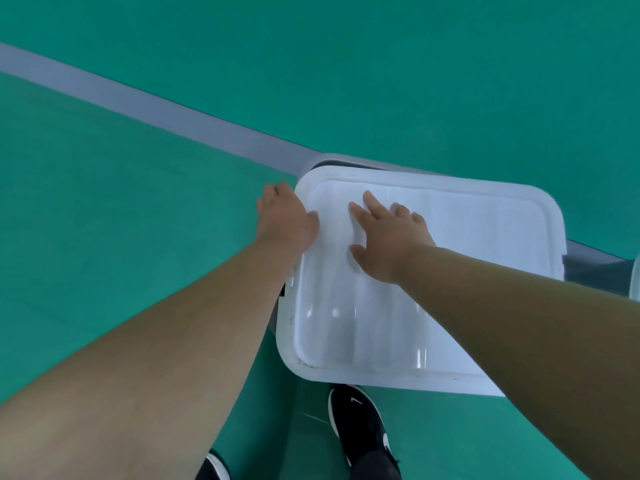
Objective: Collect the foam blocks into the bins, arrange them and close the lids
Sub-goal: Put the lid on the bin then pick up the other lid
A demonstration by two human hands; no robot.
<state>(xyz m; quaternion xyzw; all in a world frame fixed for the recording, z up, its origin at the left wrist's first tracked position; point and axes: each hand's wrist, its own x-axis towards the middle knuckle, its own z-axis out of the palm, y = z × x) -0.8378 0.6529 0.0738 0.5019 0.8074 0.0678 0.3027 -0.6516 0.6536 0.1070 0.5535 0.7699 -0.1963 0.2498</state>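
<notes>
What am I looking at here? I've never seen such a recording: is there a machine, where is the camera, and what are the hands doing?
No machine: a person works with bare hands, and the one camera sits on their head, looking down. The left hand grips the left edge of a white lid; the right hand rests open on top of it. The lid sits slightly askew on a pale bin, whose rim shows at the far edge. Everything stands on a green floor with a grey line. Black shoes show below. No foam blocks are visible.
</notes>
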